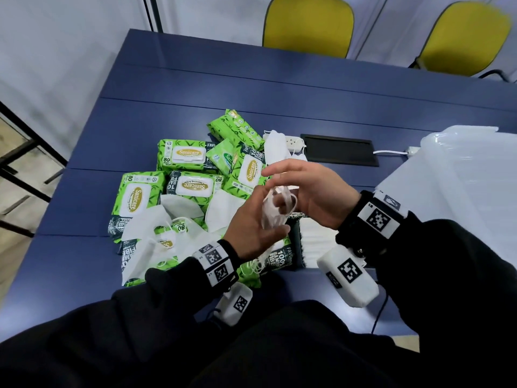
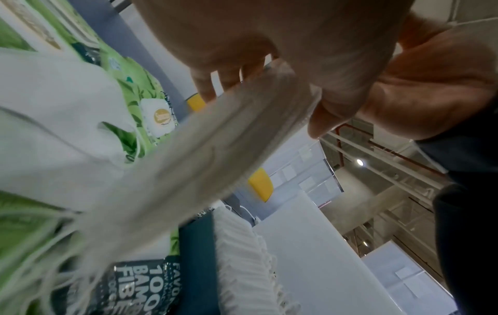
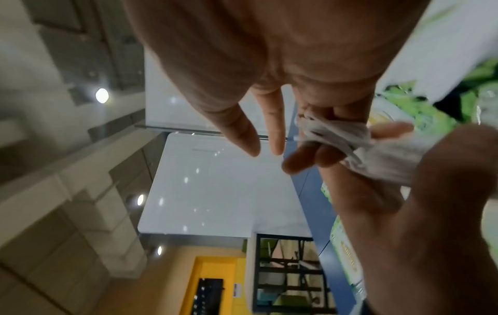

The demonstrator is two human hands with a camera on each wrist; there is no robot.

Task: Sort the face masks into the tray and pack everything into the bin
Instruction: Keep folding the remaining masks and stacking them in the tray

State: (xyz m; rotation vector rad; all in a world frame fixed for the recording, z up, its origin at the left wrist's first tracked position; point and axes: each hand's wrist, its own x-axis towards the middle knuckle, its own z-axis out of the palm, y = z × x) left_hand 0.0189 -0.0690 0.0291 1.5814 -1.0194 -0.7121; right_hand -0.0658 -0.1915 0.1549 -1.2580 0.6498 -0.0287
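My left hand grips a small bundle of folded white face masks above the blue table. My right hand faces it, two fingers curled through the bundle's ear loops, thumb and forefinger straight. The left wrist view shows the bundle edge-on, loops trailing down. Under my hands a dark tray holds a row of stacked masks. More loose masks lie on a heap of green wipe packs. A translucent white bin stands at the right.
One more mask and a white power strip lie behind the heap, beside a black cable hatch. Two yellow chairs stand past the table's far edge. A black frame stands on the left.
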